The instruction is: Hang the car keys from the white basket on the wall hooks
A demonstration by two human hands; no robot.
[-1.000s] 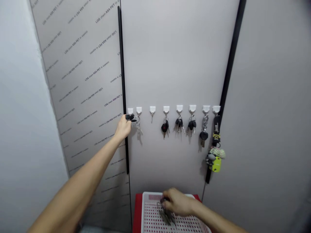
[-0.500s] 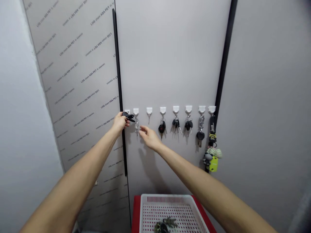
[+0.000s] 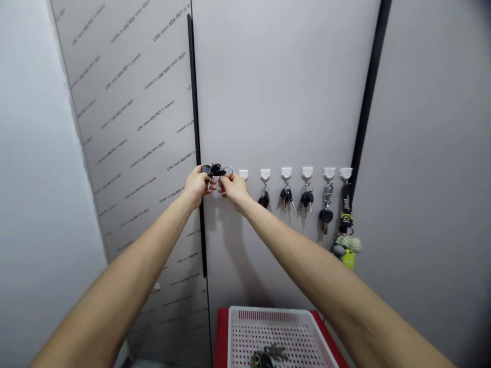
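Note:
My left hand (image 3: 198, 185) is closed on a bunch of keys (image 3: 215, 169) with black heads, held in front of the panel beside the black vertical strip (image 3: 197, 122). Close by on the right, my right hand (image 3: 235, 191) pinches at the metal ring of the same bunch, thumb and fingers together. The leftmost hooks are hidden behind the hands and keys. Just past my right fingertips is a white hook (image 3: 243, 174), its lower part covered by that hand.
Several white hooks run rightward, bearing key bunches (image 3: 287, 196), a single large key (image 3: 326, 215) and a black lanyard (image 3: 346, 204) with a yellow tag (image 3: 348, 258). Below, a white perforated basket (image 3: 264, 311) with keys (image 3: 264, 356) inside rests on something red (image 3: 221, 337).
My right hand has moved up and left from beside a hanging key and closed at the ring. The keys in my left hand have risen slightly. The view has shifted a little.

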